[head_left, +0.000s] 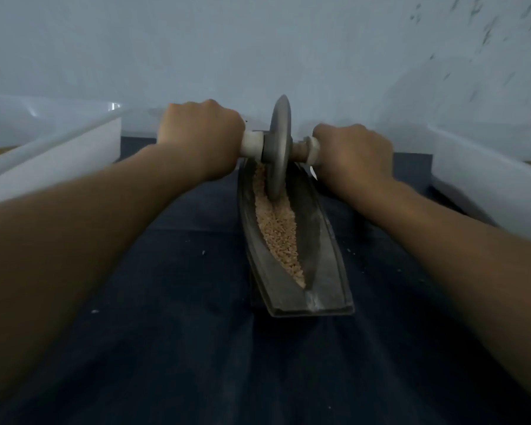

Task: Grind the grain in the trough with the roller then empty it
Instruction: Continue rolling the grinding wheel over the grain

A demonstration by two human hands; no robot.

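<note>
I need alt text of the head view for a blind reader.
A left hand and a right hand grip the handles of a disc roller standing in a long trough of grain. The trough lies on dark cloth between two white tubs.

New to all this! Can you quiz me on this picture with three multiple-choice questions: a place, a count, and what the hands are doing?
1. Where does the roller stand in the trough? A) near end B) far half C) lifted out
2. How many white tubs flank the trough? A) none B) one C) two
3. What are the left hand and right hand doing? A) both grip the roller's handles B) only the left grips C) both lie flat
Answers: 1 B, its disc cuts the grain in the far half. 2 C, one tub on each side. 3 A, each hand wraps a handle.
</note>
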